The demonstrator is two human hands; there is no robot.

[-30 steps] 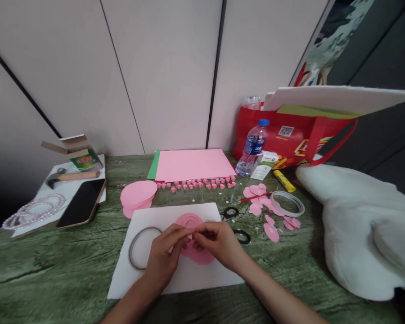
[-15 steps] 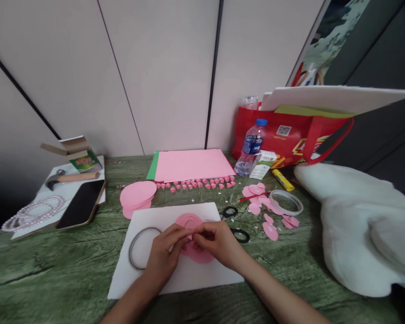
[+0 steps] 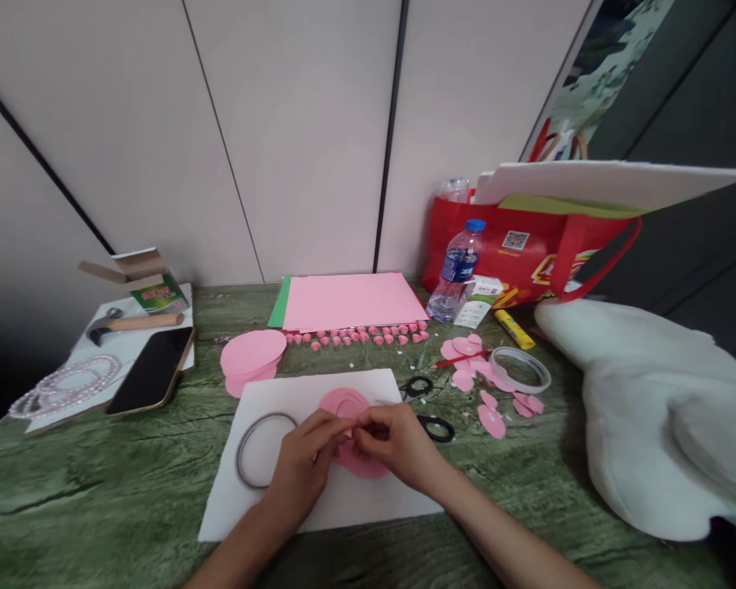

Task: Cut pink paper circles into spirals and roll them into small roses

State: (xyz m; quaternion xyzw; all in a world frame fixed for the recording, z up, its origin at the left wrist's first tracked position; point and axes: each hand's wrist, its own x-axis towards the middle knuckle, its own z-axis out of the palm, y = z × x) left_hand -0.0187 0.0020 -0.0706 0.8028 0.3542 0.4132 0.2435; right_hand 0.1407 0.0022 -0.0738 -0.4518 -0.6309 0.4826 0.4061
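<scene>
My left hand (image 3: pixel 305 458) and my right hand (image 3: pixel 398 443) meet fingertip to fingertip, both pinched closed on a small piece of pink paper, mostly hidden by the fingers. Beneath them, pink paper rounds (image 3: pixel 369 468) lie on a white board (image 3: pixel 337 517); a curved cut line shows on the upper one. A grey ring (image 3: pixel 240 458) rests on the board, left of my left hand. Black-handled scissors (image 3: pixel 438 429) lie beside my right hand, their blades partly tucked behind it.
Pink paper ovals (image 3: pixel 254 350), a row of small pink paper rolls (image 3: pixel 349 335) and pink sheets (image 3: pixel 352 300) lie behind. To the right are cut pieces (image 3: pixel 491 421), a tape roll (image 3: pixel 543 378), a bottle (image 3: pixel 457 274) and a white plush (image 3: pixel 644 442). Leftward lie a phone (image 3: pixel 151 372) and hammer (image 3: pixel 135 323).
Both hands keep their pinch at nearly the same place, with only slight finger movement. The whole view has shifted a little.
</scene>
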